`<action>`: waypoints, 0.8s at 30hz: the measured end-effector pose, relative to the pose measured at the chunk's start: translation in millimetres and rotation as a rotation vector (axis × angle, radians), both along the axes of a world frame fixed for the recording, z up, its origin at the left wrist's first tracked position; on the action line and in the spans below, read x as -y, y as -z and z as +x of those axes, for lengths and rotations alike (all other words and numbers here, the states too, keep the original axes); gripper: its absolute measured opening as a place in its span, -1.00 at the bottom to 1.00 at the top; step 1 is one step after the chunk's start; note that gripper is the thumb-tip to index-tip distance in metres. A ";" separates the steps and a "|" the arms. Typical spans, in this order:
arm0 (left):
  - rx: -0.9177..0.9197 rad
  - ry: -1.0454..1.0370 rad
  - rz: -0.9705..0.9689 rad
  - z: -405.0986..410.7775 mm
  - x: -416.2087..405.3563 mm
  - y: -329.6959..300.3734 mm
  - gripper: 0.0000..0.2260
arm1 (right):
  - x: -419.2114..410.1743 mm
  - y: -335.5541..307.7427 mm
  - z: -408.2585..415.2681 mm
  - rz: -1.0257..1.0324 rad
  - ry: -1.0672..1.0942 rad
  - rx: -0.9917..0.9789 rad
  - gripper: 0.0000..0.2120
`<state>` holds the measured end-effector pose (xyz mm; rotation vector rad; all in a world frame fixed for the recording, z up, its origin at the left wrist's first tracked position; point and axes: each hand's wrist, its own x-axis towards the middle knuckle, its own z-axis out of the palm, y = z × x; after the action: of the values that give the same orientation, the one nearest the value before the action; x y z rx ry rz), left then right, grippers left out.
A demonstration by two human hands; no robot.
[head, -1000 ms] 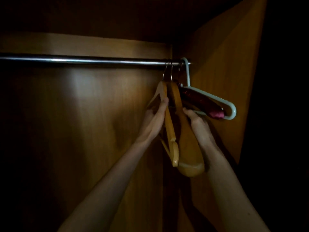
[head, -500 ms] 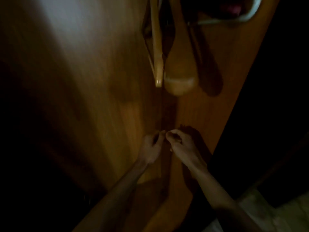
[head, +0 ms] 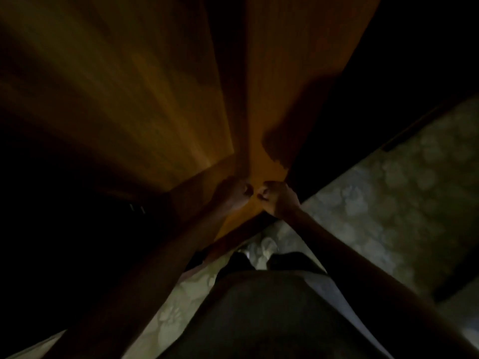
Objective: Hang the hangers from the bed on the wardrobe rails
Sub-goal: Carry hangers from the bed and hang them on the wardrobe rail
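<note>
Down by the wardrobe floor (head: pixel 259 161), left hand (head: pixel 234 194) and right hand (head: pixel 276 199) are curled, nothing held; another hanger gets fetched next, probably.

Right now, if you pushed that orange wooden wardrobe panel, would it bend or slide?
Probably stiff: the wardrobe panel looks like a flat, broad board. It likely won't slide, since it joins the back panel at a corner. The view is blurred, so I'm unsure.

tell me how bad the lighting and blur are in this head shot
Head view: very dim, the left side and upper right nearly black; warm light falls only on the wardrobe panels, whose grain streaks with motion blur. The left hand and right hand are soft and shadowed, fingers curled, apparently empty. The patterned floor is smeared; wide-angle distortion splays the panel edges.
</note>
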<state>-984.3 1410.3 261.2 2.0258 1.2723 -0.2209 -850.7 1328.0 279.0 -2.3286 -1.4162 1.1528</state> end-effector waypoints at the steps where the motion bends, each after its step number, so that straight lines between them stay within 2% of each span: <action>1: -0.020 0.039 -0.046 -3.9 4.6 13.0 -0.78 | 12.9 13.4 -1.8 -0.028 0.045 -0.001 -0.70; 4: -0.057 0.148 -0.183 -7.6 18.2 41.6 -0.78 | 59.1 52.7 -6.2 -0.118 0.218 -0.027 -0.66; 7: -0.115 0.288 -0.298 -6.0 37.8 68.2 -0.89 | 116.1 89.1 -18.8 -0.182 0.428 -0.080 -0.72; 11: -0.224 0.492 -0.422 6.6 80.9 99.4 -0.76 | 208.7 128.1 -51.4 -0.256 0.776 -0.191 -0.64; 14: -0.321 0.666 -0.484 16.8 122.5 116.2 -0.70 | 270.4 125.9 -87.1 -0.302 1.042 -0.275 -0.80; 17: -0.433 0.873 -0.495 31.1 173.3 126.3 -0.68 | 329.5 125.2 -129.8 -0.288 1.311 -0.324 -0.77; 19: -0.497 1.031 -0.489 40.4 216.3 133.8 -0.68 | 368.2 124.3 -162.6 -0.289 1.494 -0.379 -0.87; 22: -0.566 1.206 -0.489 53.8 283.6 139.0 -0.67 | 413.7 133.0 -211.5 -0.272 1.726 -0.462 -0.69; 24: -0.606 1.316 -0.473 61.3 335.1 140.0 -0.69 | 439.6 137.7 -243.9 -0.276 1.870 -0.513 -0.65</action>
<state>-923.0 1075.2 121.3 2.0834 -0.0839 -1.6366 -1094.6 888.4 141.3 -1.9016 1.0784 0.9500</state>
